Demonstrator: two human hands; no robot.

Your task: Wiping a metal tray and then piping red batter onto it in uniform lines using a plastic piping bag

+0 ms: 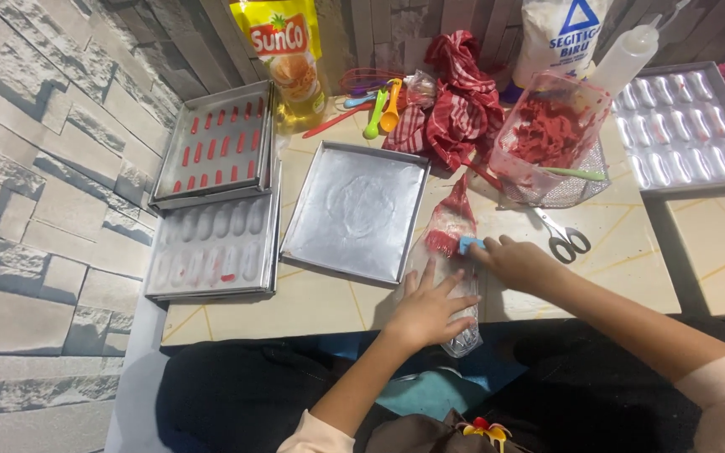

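— Clear plastic under both palms, is it?

— Yes. It's the piping bag (pixel 451 252), lying flat on the desk (pixel 329 298) right at my edge. My left hand (pixel 428 312) is spread open, fingers apart, pressing down on the bag's wide empty end nearest me. My right hand (pixel 520 262) is just past it and to the right, fingers pinched together on a small blue scraper (pixel 470 245) that sits across the bag.

— Which way does the bag run?

— Its long axis points away from me, tilted a little. The red batter (pixel 449 220) is bunched toward the far tip, so it lies beyond the scraper, farther from both hands. The right hand is the nearer one to it.

— And around that?

— Scissors (pixel 565 237) lie just right of my right hand. An empty flat metal tray (pixel 358 210) is beside the bag on the left, and farther left two moulded trays (pixel 216 197) are stacked stepwise, the far one holding red strips. Beyond the bag's tip stands a plastic tub (pixel 551 134) smeared with red batter, with a red checked cloth (pixel 455 101) behind.
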